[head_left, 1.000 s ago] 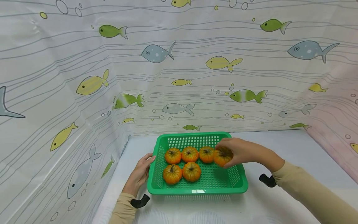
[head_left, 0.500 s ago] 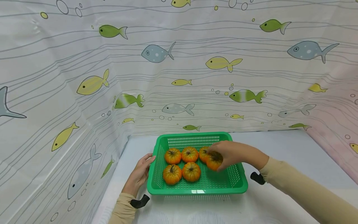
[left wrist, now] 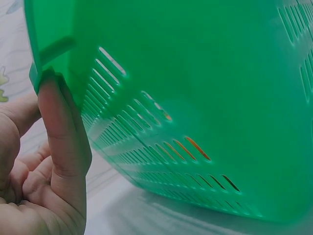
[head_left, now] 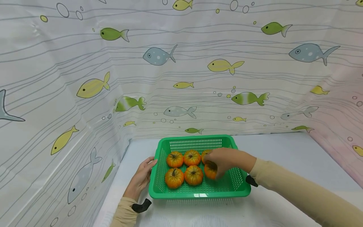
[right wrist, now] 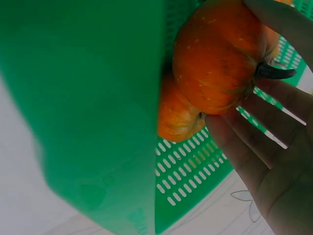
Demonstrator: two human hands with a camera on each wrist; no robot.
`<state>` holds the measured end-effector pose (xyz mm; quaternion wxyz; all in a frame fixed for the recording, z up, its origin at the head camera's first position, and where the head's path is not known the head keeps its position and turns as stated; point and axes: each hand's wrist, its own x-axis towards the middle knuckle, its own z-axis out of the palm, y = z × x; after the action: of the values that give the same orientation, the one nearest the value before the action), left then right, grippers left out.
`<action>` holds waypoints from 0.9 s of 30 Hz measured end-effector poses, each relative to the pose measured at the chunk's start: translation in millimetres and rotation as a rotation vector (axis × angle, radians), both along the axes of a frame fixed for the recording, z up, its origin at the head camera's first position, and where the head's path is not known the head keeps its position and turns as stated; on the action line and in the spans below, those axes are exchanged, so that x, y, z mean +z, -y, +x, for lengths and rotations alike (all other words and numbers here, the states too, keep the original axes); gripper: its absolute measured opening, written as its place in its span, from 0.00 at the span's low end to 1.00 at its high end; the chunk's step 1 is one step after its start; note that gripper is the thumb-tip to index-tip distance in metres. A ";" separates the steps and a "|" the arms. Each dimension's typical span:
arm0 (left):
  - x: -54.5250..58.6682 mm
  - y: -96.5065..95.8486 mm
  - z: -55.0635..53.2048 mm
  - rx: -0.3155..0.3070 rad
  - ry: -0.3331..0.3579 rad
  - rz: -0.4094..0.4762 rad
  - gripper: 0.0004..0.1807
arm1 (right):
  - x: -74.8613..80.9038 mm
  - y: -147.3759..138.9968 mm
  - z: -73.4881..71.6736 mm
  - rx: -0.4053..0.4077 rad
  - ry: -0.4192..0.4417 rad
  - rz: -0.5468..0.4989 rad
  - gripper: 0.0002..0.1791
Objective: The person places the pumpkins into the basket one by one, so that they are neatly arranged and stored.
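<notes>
A green plastic basket [head_left: 170, 195] holds several small orange pumpkins. My right hand [head_left: 228, 160] reaches over its right side and grips a pumpkin [head_left: 210, 171] from above, fingers and thumb around it. In the right wrist view this pumpkin [right wrist: 215, 58] shows a dark stem, with another pumpkin [right wrist: 178, 110] behind it. My left hand [head_left: 141, 176] holds the basket's left rim; in the left wrist view its fingers [left wrist: 61, 127] hook under the lip. A back-row pumpkin [head_left: 205, 154] is partly hidden by the right hand.
Two more pumpkins stand in the back row, a left one [head_left: 175, 159] and a middle one [head_left: 192, 157]. In front of them sit a left pumpkin [head_left: 174, 178] and a middle pumpkin [head_left: 193, 175]. A fish-patterned sheet [head_left: 184, 97] rises behind the white table [head_left: 272, 151].
My right hand has carried its pumpkin left and toward the near side, beside the front-row pumpkins. The left hand has stayed at the rim. The head view has shifted slightly.
</notes>
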<state>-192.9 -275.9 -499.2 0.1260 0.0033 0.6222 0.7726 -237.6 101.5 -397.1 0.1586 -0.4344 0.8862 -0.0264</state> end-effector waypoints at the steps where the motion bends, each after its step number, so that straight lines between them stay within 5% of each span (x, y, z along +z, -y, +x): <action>1: -0.2 0.3 0.2 -0.004 -0.002 0.000 0.21 | -0.4 2.0 0.4 0.001 0.001 0.009 0.29; 27: -1.4 0.3 -0.5 0.012 0.011 0.003 0.16 | -19.1 35.5 7.9 0.051 -0.108 0.249 0.29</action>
<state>-193.4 -276.3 -500.7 0.1249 -0.0044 0.6203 0.7743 -229.6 66.1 -416.2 0.1640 -0.4345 0.8786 0.1111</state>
